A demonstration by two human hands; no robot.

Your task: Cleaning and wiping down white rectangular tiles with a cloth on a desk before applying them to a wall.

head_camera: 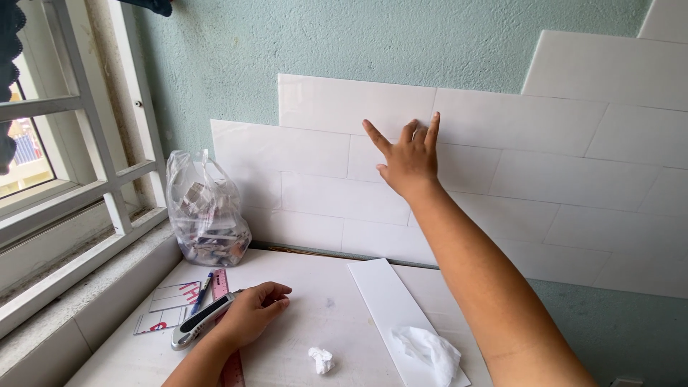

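Note:
My right hand (408,156) presses flat, fingers spread, against the white rectangular tiles (337,104) stuck on the green wall, near a joint between two upper tiles. My left hand (251,312) rests on the white counter (322,301), curled around a grey and black utility knife (201,321). A loose white tile strip (387,301) lies on the counter between my arms.
A clear plastic bag (208,211) of small items stands in the counter's back left corner beside the window frame (107,179). A pink ruler (223,287), a blue pen (202,290) and paper lie by my left hand. Crumpled white paper (321,358) and a tissue (430,351) sit near the front.

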